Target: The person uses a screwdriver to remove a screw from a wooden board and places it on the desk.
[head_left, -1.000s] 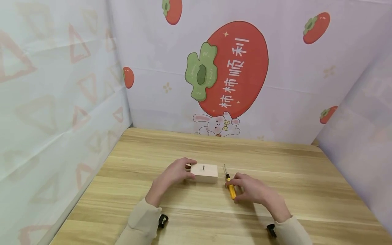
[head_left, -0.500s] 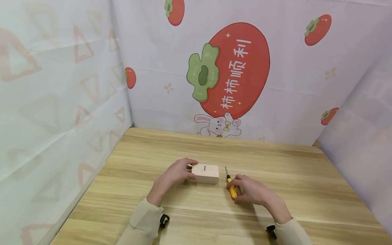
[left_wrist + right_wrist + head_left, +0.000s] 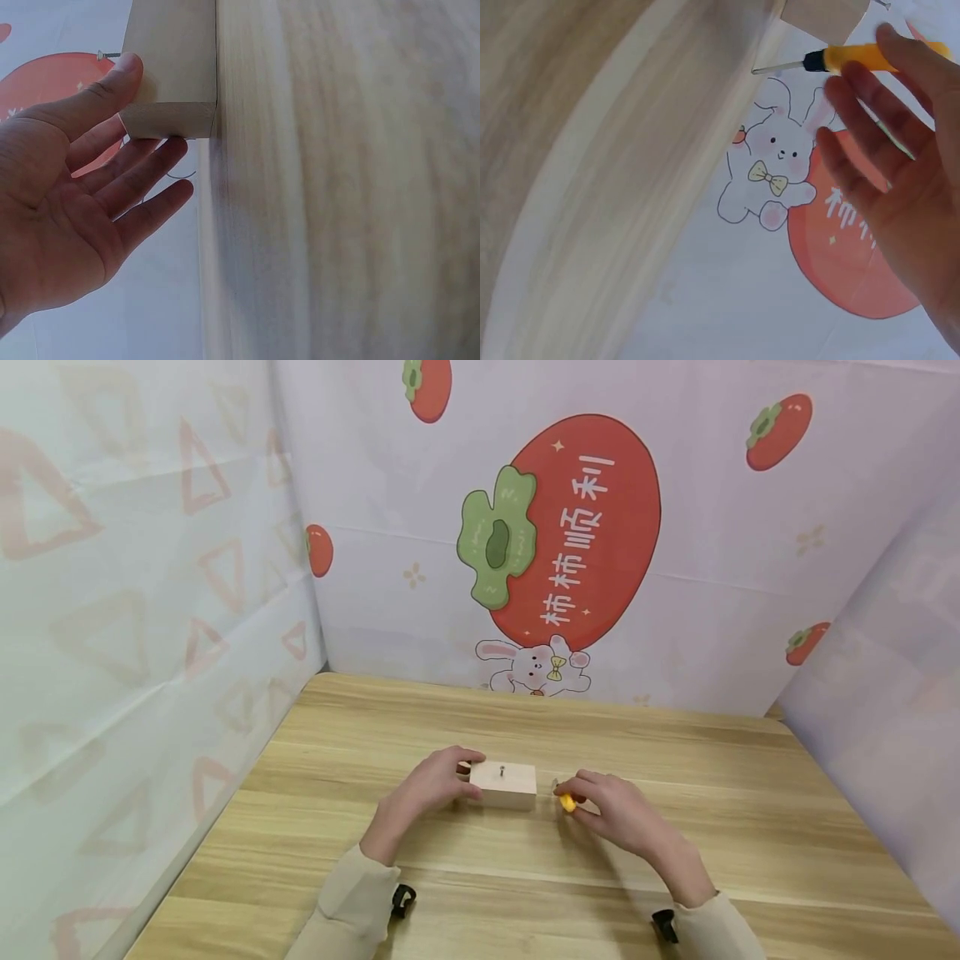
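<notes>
A pale wooden block [image 3: 504,795] lies on the table, with a small screw [image 3: 502,771] standing up from its top face. My left hand [image 3: 423,793] holds the block's left end between thumb and fingers; in the left wrist view the thumb lies on the top edge near the screw [image 3: 107,55]. Just right of the block, my right hand [image 3: 618,814] pinches a screwdriver [image 3: 567,802] by its yellow handle. The right wrist view shows the screwdriver [image 3: 847,58] upright, its metal tip pointing down close to the tabletop, the thumb and fingertips on the handle.
The wood-grain table [image 3: 480,877] reaches back to a printed cloth wall [image 3: 375,610] with persimmons and a rabbit. Cloth side walls [image 3: 150,652] enclose it on the left and right. Black straps sit at both sleeve cuffs.
My right hand has lifted the screwdriver's handle from lying flat to upright, with its tip down. The left hand and the block stay in place.
</notes>
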`<state>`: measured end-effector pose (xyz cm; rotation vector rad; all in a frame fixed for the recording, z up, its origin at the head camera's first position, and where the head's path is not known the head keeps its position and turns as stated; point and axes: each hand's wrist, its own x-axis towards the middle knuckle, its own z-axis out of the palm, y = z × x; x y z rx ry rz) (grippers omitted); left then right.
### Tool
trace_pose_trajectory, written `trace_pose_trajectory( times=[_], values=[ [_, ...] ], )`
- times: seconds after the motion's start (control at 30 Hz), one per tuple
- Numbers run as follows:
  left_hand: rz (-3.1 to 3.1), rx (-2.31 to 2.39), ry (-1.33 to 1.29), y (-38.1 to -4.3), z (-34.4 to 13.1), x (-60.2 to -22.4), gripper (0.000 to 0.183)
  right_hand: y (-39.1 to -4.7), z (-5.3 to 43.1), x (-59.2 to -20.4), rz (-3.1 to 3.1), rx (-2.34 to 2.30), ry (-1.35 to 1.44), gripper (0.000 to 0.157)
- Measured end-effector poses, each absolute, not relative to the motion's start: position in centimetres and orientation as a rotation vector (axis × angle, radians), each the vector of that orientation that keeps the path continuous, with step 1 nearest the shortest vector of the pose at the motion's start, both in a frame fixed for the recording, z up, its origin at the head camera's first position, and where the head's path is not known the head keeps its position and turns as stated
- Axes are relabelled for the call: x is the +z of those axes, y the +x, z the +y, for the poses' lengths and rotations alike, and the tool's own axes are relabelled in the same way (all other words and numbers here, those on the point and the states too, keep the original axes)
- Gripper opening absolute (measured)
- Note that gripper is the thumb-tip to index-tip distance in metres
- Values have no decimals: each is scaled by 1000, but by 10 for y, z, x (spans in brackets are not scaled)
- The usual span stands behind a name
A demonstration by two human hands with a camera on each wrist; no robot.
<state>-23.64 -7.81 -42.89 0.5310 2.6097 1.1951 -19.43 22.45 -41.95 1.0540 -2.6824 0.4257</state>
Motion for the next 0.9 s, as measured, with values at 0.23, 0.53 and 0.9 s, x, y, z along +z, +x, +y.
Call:
trace_pose_trajectory(
  times=[0.23, 0.53, 0.9],
  values=[
    [2614, 1200, 510, -238, -78, -431, 59, -198, 217, -412, -2367, 474, 1041, 24],
    [2584, 1230, 513, -240, -78, -432, 60, -200, 206, -398, -2318, 581, 941, 25],
    [2584, 1241, 530, -241, -79, -434, 59, -204, 188, -378, -2239, 686, 911, 57]
  ],
)
